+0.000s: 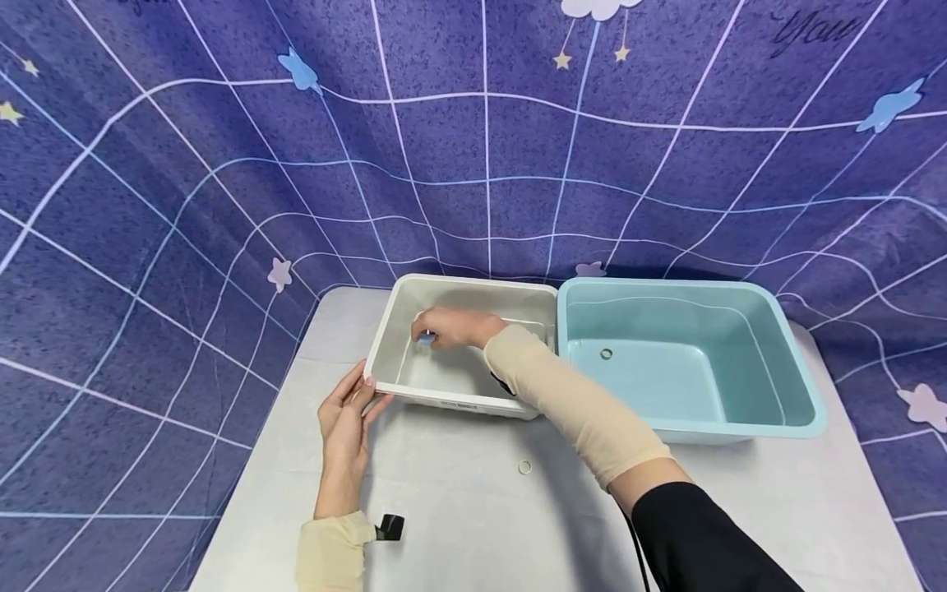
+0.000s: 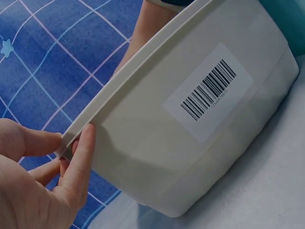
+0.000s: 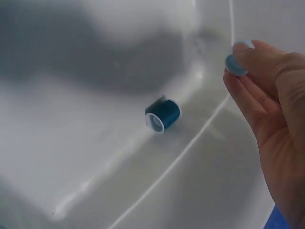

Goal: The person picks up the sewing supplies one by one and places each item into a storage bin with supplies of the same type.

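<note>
Backed by a star-patterned, gridded purple curtain (image 1: 518,140); set at right with a light teal bin (image 1: 802,411), bearing a small ring (image 1: 607,354) on its floor; dotted, on the white counter (image 1: 459,518), with another small ring (image 1: 524,467)

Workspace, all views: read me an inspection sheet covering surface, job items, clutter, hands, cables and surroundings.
Surface: white table.
Job items: white bin with barcode label; blue bin beside it; teal spool inside the white bin; light-blue round piece, partly covered.
Clutter: small ring on the table; another ring in the blue bin.
Hands: left hand grips the white bin's near left corner; right hand pinches the light-blue round piece inside it.
Cables: black cable beside the black sleeve.
Surroundings: blue curtain with stars and grid lines.
</note>
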{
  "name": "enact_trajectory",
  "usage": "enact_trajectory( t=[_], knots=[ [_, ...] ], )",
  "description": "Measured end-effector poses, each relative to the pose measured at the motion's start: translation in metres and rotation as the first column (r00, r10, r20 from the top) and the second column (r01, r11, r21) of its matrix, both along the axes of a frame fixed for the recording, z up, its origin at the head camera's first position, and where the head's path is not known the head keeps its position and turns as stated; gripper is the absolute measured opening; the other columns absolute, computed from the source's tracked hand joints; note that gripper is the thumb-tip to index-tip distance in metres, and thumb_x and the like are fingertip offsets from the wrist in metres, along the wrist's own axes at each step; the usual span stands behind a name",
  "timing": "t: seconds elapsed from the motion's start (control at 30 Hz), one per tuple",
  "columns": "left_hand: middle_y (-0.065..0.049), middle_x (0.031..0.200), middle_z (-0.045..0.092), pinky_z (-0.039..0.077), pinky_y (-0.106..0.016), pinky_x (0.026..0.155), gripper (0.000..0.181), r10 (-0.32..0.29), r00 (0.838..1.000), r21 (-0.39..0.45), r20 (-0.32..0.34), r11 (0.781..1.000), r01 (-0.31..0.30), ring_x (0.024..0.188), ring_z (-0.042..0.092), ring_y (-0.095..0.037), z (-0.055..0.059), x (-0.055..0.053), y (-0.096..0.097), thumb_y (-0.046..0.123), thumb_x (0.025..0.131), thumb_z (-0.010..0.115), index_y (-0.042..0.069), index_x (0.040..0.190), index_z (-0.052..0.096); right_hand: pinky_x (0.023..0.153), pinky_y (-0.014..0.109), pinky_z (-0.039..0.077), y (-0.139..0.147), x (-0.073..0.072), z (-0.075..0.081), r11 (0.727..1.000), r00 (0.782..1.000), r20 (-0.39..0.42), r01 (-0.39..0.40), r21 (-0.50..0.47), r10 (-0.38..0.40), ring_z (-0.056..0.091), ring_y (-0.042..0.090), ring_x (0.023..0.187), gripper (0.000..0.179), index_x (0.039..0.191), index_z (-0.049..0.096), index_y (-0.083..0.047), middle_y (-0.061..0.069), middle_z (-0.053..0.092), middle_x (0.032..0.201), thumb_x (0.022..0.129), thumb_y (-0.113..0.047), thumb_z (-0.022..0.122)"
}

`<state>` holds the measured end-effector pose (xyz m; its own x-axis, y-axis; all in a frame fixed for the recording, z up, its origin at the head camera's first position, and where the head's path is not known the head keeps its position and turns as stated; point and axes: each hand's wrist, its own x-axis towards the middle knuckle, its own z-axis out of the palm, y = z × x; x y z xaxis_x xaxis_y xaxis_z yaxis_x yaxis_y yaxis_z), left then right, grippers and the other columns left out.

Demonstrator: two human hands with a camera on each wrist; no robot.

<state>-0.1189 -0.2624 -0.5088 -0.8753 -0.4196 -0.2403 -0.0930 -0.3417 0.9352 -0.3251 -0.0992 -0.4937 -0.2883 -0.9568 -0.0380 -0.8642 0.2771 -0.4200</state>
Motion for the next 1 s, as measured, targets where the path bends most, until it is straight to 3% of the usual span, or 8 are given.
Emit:
enact_trajectory(
  t=[0.2, 0.33, 0.57, 0.73, 1.0],
  knots=[
    [-0.018, 0.147, 0.052, 0.068, -0.027, 0.092, 0.05, -0.006, 1.0, -0.003, 0.021, 1.0, 0.006, 0.113, 0.071, -0.021, 0.002, 0.003, -0.001, 0.005, 0.105, 0.059, 0.005, 0.154, 0.049, 0.094, 0.033, 0.059, -0.008, 0.001, -0.01, 0.998, 0.996, -0.079, -0.026, 0.057, 0.03, 0.066, 0.023, 0.102, 0.027, 0.111, 0.075, -0.004, 0.011, 0.075, 0.11, 0.086, 0.003, 0.069],
    [-0.018, 0.147, 0.051, 0.067, -0.026, 0.093, 0.051, -0.011, 1.0, -0.008, 0.022, 1.0, 0.011, 0.113, 0.071, -0.018, 0.002, 0.005, -0.001, 0.003, 0.105, 0.057, 0.005, 0.155, 0.048, 0.094, 0.032, 0.057, -0.014, 0.002, -0.018, 0.995, 0.995, -0.082, -0.056, 0.077, 0.063, 0.063, 0.022, 0.1, 0.024, 0.108, 0.075, -0.003, 0.012, 0.076, 0.106, 0.085, 0.003, 0.07],
    [-0.017, 0.142, 0.053, 0.068, -0.027, 0.091, 0.049, -0.002, 1.0, -0.014, 0.006, 1.0, 0.002, 0.116, 0.07, -0.021, 0.002, 0.005, 0.0, 0.004, 0.105, 0.059, 0.003, 0.153, 0.05, 0.087, 0.027, 0.059, -0.019, 0.007, -0.024, 0.996, 0.989, -0.147, -0.018, 0.089, 0.031, 0.062, 0.014, 0.091, 0.022, 0.106, 0.077, -0.009, 0.005, 0.078, 0.101, 0.086, 0.001, 0.074],
    [-0.018, 0.147, 0.052, 0.067, -0.027, 0.092, 0.049, -0.009, 1.0, -0.009, 0.0, 1.0, 0.009, 0.118, 0.07, -0.022, 0.002, 0.006, 0.0, 0.004, 0.105, 0.058, 0.004, 0.154, 0.049, 0.082, 0.027, 0.059, -0.02, 0.011, -0.029, 0.997, 0.99, -0.141, -0.019, 0.077, 0.029, 0.061, 0.015, 0.088, 0.023, 0.103, 0.078, -0.008, 0.006, 0.077, 0.1, 0.084, 0.003, 0.074],
    [-0.019, 0.145, 0.052, 0.067, -0.027, 0.092, 0.05, -0.006, 1.0, -0.011, 0.002, 1.0, 0.006, 0.109, 0.072, -0.013, 0.002, 0.005, 0.0, 0.003, 0.105, 0.058, 0.002, 0.154, 0.048, 0.086, 0.031, 0.061, -0.015, 0.011, -0.029, 0.998, 0.994, -0.109, 0.014, 0.062, -0.008, 0.066, 0.019, 0.094, 0.029, 0.105, 0.079, -0.008, 0.005, 0.079, 0.105, 0.082, 0.008, 0.074]
  ],
)
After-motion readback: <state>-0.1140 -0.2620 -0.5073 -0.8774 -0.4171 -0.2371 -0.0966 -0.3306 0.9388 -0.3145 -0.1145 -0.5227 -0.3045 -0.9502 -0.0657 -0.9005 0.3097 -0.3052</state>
